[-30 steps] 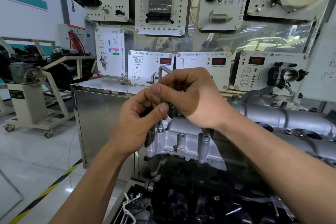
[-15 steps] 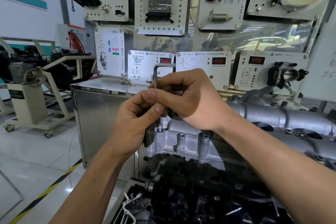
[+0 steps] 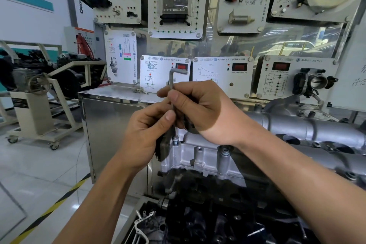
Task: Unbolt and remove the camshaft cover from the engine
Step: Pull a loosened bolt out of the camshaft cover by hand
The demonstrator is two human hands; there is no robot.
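A silver camshaft cover (image 3: 202, 154) tops the dark engine (image 3: 217, 214) in front of me. An L-shaped hex key (image 3: 172, 79) stands upright over a bolt (image 3: 175, 140) at the cover's left corner; its short arm points right at the top. My right hand (image 3: 200, 109) grips the key's shaft from the right. My left hand (image 3: 148, 130) pinches the lower shaft with thumb and fingers. The key's tip is hidden behind my left thumb. A second bolt (image 3: 225, 151) sits in a boss further right on the cover.
A steel cabinet (image 3: 111, 125) stands behind the engine, with white training panels (image 3: 223, 73) above it. A silver intake manifold (image 3: 307, 130) runs to the right. An engine stand on casters (image 3: 37, 109) is at the left. Yellow-black floor tape (image 3: 49, 210) runs lower left.
The hex key has turned: its short top arm swung round and now points right. Both hands stayed on the shaft and shifted only slightly.
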